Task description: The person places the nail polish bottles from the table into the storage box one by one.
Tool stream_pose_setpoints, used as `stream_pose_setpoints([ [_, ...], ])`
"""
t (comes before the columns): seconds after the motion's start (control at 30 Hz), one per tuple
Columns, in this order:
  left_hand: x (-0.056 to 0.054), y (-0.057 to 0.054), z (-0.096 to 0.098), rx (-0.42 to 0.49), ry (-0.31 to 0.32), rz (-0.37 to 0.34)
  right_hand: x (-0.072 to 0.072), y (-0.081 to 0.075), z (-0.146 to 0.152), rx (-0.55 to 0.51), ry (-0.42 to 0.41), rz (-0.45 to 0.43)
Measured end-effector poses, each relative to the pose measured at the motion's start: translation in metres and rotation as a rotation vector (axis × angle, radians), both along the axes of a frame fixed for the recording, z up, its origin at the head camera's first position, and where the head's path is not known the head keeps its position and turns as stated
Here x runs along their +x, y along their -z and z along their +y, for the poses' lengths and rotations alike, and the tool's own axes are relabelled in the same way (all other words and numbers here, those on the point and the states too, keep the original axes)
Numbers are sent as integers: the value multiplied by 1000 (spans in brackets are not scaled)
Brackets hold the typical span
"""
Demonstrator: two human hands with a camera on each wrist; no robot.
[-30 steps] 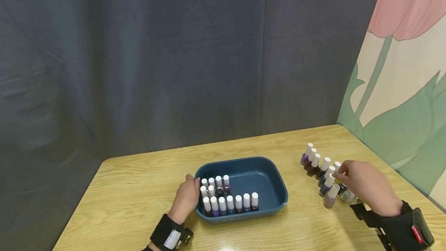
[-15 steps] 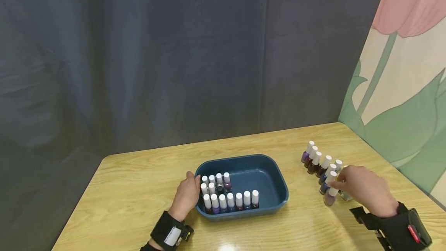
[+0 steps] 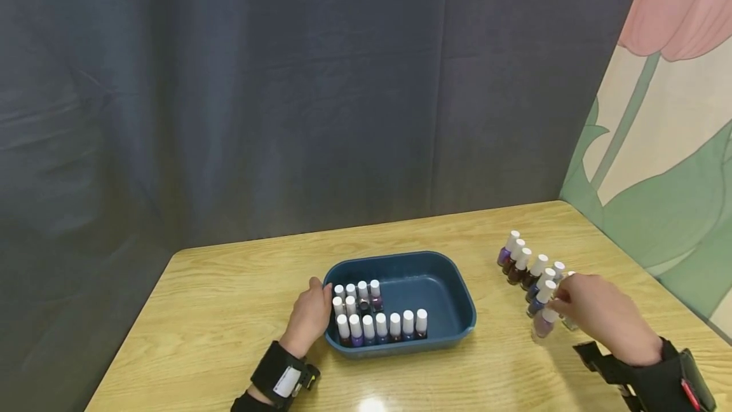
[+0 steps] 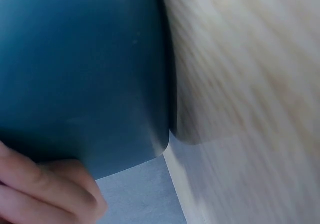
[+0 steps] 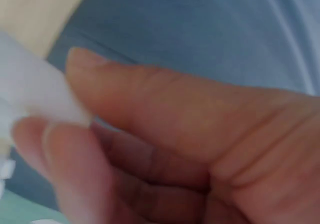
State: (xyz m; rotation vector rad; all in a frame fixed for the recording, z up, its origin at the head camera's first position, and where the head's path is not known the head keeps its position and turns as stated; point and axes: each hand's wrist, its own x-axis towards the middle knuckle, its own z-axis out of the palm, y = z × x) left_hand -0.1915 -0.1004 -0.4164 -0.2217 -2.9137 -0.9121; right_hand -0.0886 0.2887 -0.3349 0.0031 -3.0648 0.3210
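Observation:
My left hand point(image 3: 311, 315) grips the left end of a dark blue plastic tray point(image 3: 462, 294). In the left wrist view its curled fingers point(image 4: 55, 189) lie against the outside of the tray wall. Inside the tray, nail polish bottles with white caps stand upright: a front row point(image 3: 382, 326) along the near wall and more behind it at the left. Over on the right, my right hand point(image 3: 606, 316) pinches the white cap point(image 5: 37, 83) of a pale lilac nail polish bottle point(image 3: 542, 326) between thumb and fingertips. The bottle leans slightly.
Several more nail polish bottles point(image 3: 519, 269) stand close together just beyond the right hand, in a slanting line. A wooden table point(image 3: 229, 310) lies under everything. Dark curtain point(image 3: 297, 113) hangs behind it, and a flower-patterned cloth point(image 3: 675, 208) borders its right side.
My right hand has come down and nearer, from the bottles behind onto the lilac bottle's cap. The left hand keeps its hold on the tray. The head view has shifted slightly.

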Motion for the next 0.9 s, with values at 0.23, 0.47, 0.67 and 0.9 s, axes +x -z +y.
stream_pose_setpoints([
  [0.23,0,0,-1,-2,1,31,1,-33,-30,3,-84,178],
  [0.47,1,0,1,5,-4,57,-9,-57,-79,-87,-146,267],
  [0.67,3,2,3,9,-6,51,-18,-47,-105,-110,-207,239],
  [0.9,0,3,1,-6,-13,72,-26,-35,-114,-70,-236,185],
])
